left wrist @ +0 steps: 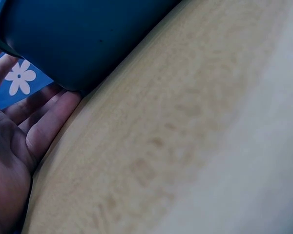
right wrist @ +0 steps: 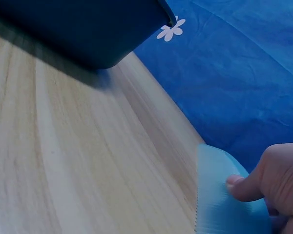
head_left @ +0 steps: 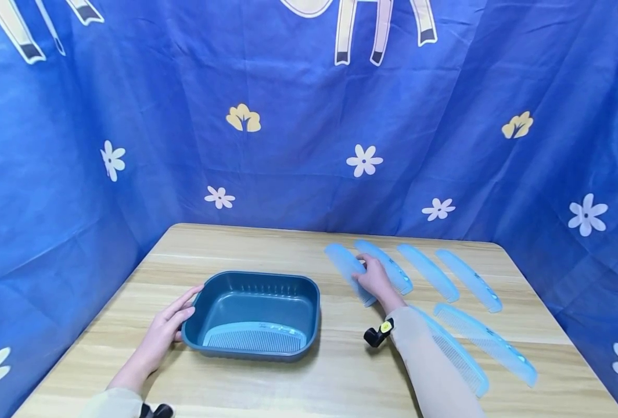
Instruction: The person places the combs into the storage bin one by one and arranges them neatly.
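My left hand rests against the left side of a dark teal plastic basin, its fairly straight fingers touching the rim and the outer wall. In the left wrist view, fingers meet the basin's lower corner. Inside the basin lies one light blue comb, teeth toward me. On the right, my right hand pinches another translucent blue comb by its curved back edge. The right wrist view shows the thumb on this comb's face; the other fingers are mostly hidden behind it.
Several more blue combs lie around the right hand: one close beside it, two farther right, a comb and a comb, and two nearer, a comb and a comb partly behind my sleeve. Blue patterned cloth surrounds the wooden table.
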`<state>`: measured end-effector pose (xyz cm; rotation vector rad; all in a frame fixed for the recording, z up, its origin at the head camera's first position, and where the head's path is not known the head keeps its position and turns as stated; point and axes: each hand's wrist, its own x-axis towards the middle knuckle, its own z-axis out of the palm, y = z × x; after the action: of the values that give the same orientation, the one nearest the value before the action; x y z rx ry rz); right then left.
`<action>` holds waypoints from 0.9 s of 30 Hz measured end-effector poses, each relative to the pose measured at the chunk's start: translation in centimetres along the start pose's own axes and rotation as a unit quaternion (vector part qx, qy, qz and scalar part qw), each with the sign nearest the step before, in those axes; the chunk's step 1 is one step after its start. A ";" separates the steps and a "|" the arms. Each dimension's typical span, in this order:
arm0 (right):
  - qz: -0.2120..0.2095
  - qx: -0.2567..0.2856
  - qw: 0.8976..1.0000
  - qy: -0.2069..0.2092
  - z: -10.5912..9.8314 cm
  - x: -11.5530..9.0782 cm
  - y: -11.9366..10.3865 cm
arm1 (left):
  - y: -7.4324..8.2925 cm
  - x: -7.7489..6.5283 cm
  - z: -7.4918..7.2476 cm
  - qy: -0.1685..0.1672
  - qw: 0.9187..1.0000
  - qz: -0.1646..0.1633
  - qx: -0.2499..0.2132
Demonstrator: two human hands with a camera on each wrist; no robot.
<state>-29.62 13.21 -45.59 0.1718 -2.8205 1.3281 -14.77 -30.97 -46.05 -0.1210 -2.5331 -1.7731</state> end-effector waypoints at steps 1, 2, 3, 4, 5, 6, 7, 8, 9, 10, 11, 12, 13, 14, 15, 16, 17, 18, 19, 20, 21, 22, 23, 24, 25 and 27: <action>-0.001 0.007 1.000 0.004 0.1 0.0 0.1 | 0.0 0.0 0.0 0.001 1.000 -0.001 0.001; -0.003 0.012 1.000 0.006 0.1 -0.1 0.1 | 0.0 0.0 0.0 0.002 1.000 -0.003 0.000; -0.003 0.017 1.000 0.009 0.2 -0.1 0.2 | 0.0 -0.1 0.0 0.001 1.000 -0.004 0.000; -0.005 0.021 1.000 0.011 0.2 -0.1 0.2 | 0.0 -0.1 0.0 0.001 1.000 -0.004 0.000; -0.003 0.028 1.000 0.013 0.2 -0.1 0.3 | 0.0 -0.1 0.0 0.001 1.000 -0.005 -0.001; -0.002 0.032 0.999 0.014 0.3 -0.2 0.3 | 0.0 -0.1 0.0 0.001 1.000 -0.006 -0.002; -0.002 0.037 0.999 0.015 0.3 -0.2 0.3 | 0.0 -0.1 0.0 0.000 1.000 -0.006 -0.003; -0.001 0.041 0.999 0.016 0.3 -0.2 0.3 | 0.0 -0.1 0.1 0.000 1.000 -0.007 -0.003; 0.000 0.045 0.999 0.016 0.3 -0.3 0.3 | 0.0 -0.2 0.1 0.000 1.000 -0.007 -0.004; 0.000 0.048 0.999 0.016 0.3 -0.3 0.3 | 0.0 -0.1 0.1 -0.001 1.000 -0.007 -0.006; 0.001 0.051 0.999 0.017 0.3 -0.3 0.2 | 0.0 -0.1 0.1 -0.001 1.000 -0.007 -0.007; 0.001 0.054 0.998 0.017 0.3 -0.3 0.2 | 0.1 -0.1 0.1 -0.001 1.000 -0.007 -0.007; 0.001 0.057 0.998 0.017 0.3 -0.3 0.2 | 0.0 -0.1 0.1 0.000 1.000 -0.007 -0.007; 0.002 0.061 0.998 0.017 0.3 -0.3 0.2 | 0.0 -0.1 0.1 0.000 1.000 -0.007 -0.007; 0.002 0.065 0.998 0.018 0.3 -0.4 0.1 | 0.0 -0.1 0.1 0.000 1.000 -0.007 -0.005; 0.002 0.068 0.997 0.018 0.3 -0.4 0.1 | 0.0 -0.1 0.1 0.000 1.000 -0.007 -0.004; 0.002 0.073 0.997 0.019 0.3 -0.4 0.1 | 0.0 -0.1 0.1 0.001 1.000 -0.007 -0.003; 0.001 0.078 0.997 0.020 0.3 -0.4 0.1 | 0.0 0.0 0.1 0.001 1.000 -0.007 -0.003; 0.000 0.083 0.996 0.022 0.3 -0.4 0.1 | 0.0 0.0 0.1 0.001 1.000 -0.007 -0.003; -0.001 0.090 0.996 0.024 0.3 -0.5 0.1 | 0.0 0.0 0.1 0.001 1.000 -0.007 -0.002; -0.004 0.094 0.995 0.026 0.3 -0.5 0.0 | 0.0 0.0 0.1 0.001 1.000 -0.007 -0.002; -0.005 0.098 0.995 0.029 0.3 -0.5 0.0 | 0.1 -0.1 0.1 0.001 1.000 -0.007 -0.003; -0.007 0.101 0.994 0.032 0.3 -0.5 0.0 | 0.1 -0.1 0.1 0.001 1.000 -0.007 -0.003; -0.009 0.104 0.994 0.034 0.3 -0.5 -0.1 | 0.1 -0.1 0.1 0.001 1.000 -0.006 -0.001; -0.011 0.106 0.994 0.037 0.2 -0.6 -0.1 | 0.1 -0.1 0.1 0.001 1.000 -0.006 -0.001; -0.016 0.109 0.993 0.042 0.2 -0.6 -0.1 | 0.1 -0.1 0.1 0.002 1.000 -0.005 0.001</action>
<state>-28.99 13.02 -45.67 0.1595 -2.5891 1.5959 -14.66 -30.86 -46.03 -0.1046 -2.5369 -1.7733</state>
